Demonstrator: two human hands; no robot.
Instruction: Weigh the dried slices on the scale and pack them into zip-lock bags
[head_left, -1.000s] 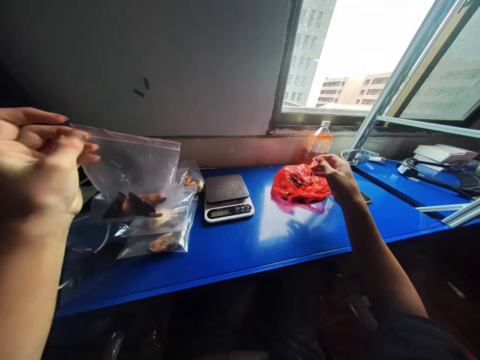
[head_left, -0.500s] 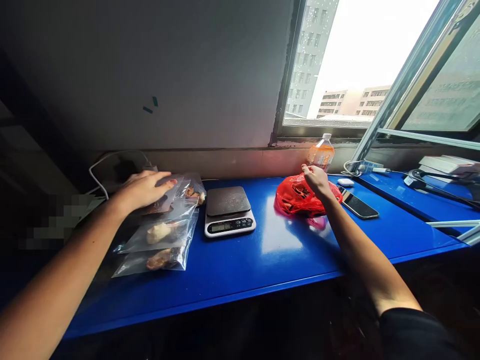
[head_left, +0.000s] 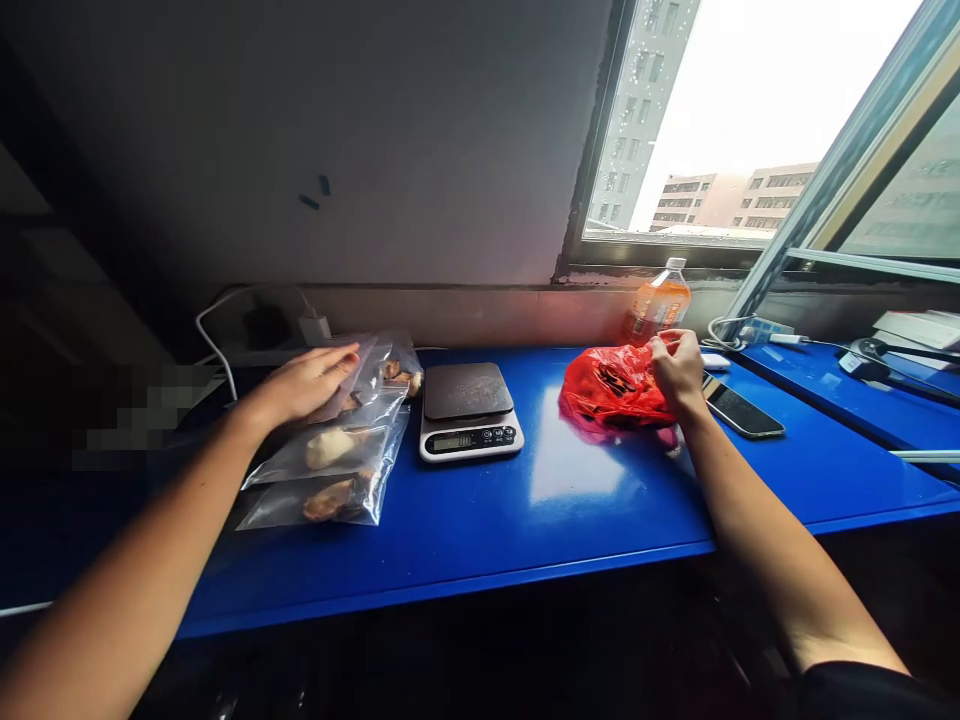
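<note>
My left hand [head_left: 311, 385] lies over the upper clear zip bags, its fingers stretched out and close together. Below it, a bag with a pale lump [head_left: 324, 448] and another with a brown dried piece [head_left: 330, 500] overlap on the blue table. More brown pieces show in the bag at the back [head_left: 401, 375]. My right hand [head_left: 679, 370] is closed on the right edge of a red plastic bag [head_left: 600, 385], which holds dark dried pieces. Between the hands stands a kitchen scale [head_left: 469, 392] with a bare plate; its display digits are too small to read.
Behind the red bag stands an orange drink bottle [head_left: 661, 300]. A phone [head_left: 744, 408] lies right of my right hand, with a white case [head_left: 715, 361] behind it. A charger [head_left: 313, 327] with a white cable is at the wall. The blue table's front edge [head_left: 450, 598] runs below.
The view has shifted slightly. My left hand has come down flatter over the bags. My right hand has moved a little lower and drawn the red bag's edge rightward.
</note>
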